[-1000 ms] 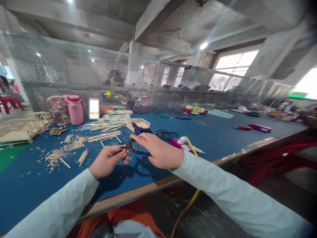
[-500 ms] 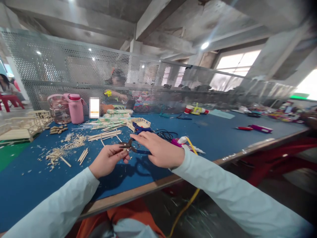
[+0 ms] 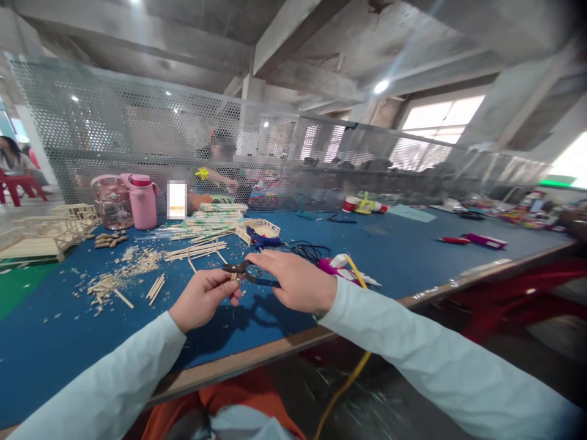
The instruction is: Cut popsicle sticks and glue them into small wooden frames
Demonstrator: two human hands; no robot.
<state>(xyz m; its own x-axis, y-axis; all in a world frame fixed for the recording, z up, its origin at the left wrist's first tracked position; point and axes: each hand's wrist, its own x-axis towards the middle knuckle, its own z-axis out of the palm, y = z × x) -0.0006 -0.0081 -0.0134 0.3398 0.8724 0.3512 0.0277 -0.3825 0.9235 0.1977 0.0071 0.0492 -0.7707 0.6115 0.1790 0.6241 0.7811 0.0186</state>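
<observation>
My right hand [image 3: 298, 278] is closed round the blue handles of a pair of pliers [image 3: 247, 272], whose dark jaws point left. Just under the jaws, my left hand [image 3: 205, 296] pinches short wooden sticks [image 3: 234, 277]; their number is hard to make out. The jaws meet or lie right beside these stick ends. Left of my left hand, a few cut sticks [image 3: 156, 289] lie on the blue tabletop [image 3: 137, 342]. Behind them is a scatter of wood scraps [image 3: 107, 287]. Longer sticks [image 3: 195, 250] lie beyond my hands.
A blue glue gun [image 3: 263, 238] with a black cord lies behind my right hand, near a small stick frame [image 3: 268, 227]. At the back left stand a pink bottle [image 3: 143, 205], a clear jug [image 3: 112, 205] and stick models [image 3: 41, 235]. Someone sits beyond the mesh screen [image 3: 275, 140].
The camera view has shifted slightly. My hands keep nearly the same pose, with the pliers at the sticks; the plier jaws look a little more closed than before.
</observation>
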